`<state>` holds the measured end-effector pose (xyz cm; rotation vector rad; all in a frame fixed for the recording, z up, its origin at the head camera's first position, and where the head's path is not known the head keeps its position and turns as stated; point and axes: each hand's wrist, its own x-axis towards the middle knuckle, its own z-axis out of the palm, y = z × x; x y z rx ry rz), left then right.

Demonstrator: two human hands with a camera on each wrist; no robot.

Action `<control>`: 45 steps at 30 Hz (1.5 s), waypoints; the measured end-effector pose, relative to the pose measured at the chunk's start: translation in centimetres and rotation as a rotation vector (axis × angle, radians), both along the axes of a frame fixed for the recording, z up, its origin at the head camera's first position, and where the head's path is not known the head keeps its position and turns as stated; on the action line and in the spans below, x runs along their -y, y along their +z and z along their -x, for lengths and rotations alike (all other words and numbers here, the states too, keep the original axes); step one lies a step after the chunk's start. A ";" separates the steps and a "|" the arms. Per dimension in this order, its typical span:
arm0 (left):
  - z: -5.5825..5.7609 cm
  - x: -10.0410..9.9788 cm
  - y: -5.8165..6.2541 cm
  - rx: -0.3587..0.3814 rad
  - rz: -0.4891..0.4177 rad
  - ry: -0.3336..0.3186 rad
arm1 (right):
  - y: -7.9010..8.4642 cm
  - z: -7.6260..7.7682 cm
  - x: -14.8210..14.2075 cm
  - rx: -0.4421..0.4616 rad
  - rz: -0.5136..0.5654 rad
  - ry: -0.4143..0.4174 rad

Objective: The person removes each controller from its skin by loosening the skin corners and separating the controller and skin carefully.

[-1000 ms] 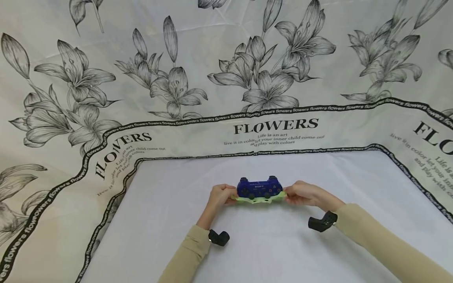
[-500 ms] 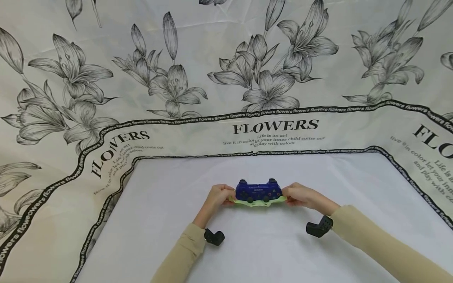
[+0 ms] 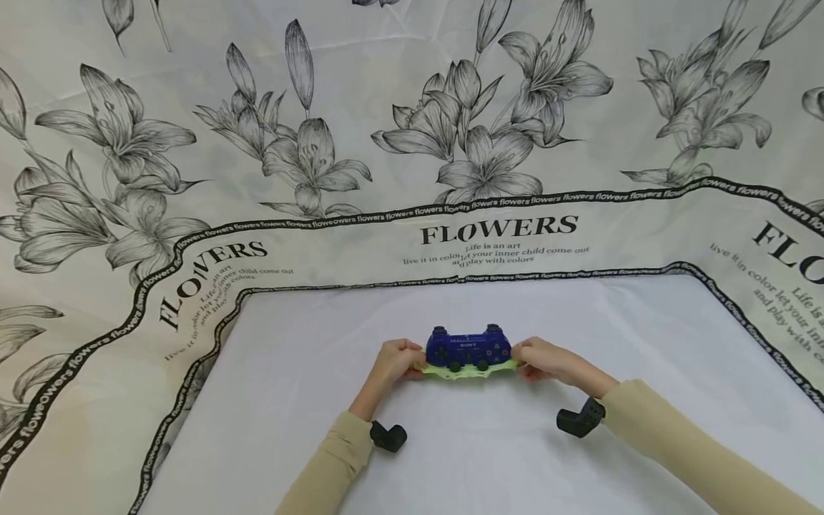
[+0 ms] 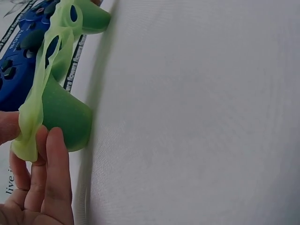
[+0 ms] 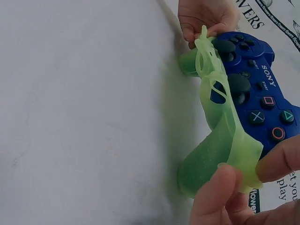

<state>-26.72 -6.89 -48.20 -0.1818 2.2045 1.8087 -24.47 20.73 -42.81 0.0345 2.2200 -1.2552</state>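
Observation:
A blue game controller [image 3: 468, 349] with SONY lettering faces up in the middle of the head view. A translucent green silicone sleeve [image 4: 68, 115] covers its two grips, and the sleeve's upper part lies bunched along the near side, below the thumbsticks [image 5: 239, 86]. The left hand [image 3: 395, 363] pinches the sleeve's edge at the left end between thumb and fingers. At the right end the right hand [image 3: 547, 361] pinches the opposite edge of the sleeve. Most of the controller's button face is bare, with the cross, circle, square and triangle buttons showing in the right wrist view.
A white cloth surface [image 3: 463, 458] spreads under the hands. Behind it and at both sides rises a white fabric [image 3: 360, 250] printed with lilies and FLOWERS lettering. Black wrist cameras [image 3: 581, 418] sit on both wrists, below the beige cuffs.
Both hands have come slightly nearer with the controller and sleeve, which sit a little lower in the head view. Their hold on the sleeve's two ends looks the same.

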 end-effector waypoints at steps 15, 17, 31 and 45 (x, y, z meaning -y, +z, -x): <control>0.2 0.0 0.0 -0.004 -0.028 0.019 | 0.0 0.1 -0.1 -0.127 -0.057 0.041; 0.1 0.1 -0.1 0.006 -0.014 0.016 | -0.2 0.0 0.0 -0.119 -0.056 0.039; 0.3 0.1 0.0 0.007 0.046 -0.018 | -0.9 -0.1 -0.3 -0.141 -0.098 -0.006; 0.5 0.3 0.4 0.089 0.088 -0.013 | -1.2 0.0 -0.1 -0.123 -0.083 -0.031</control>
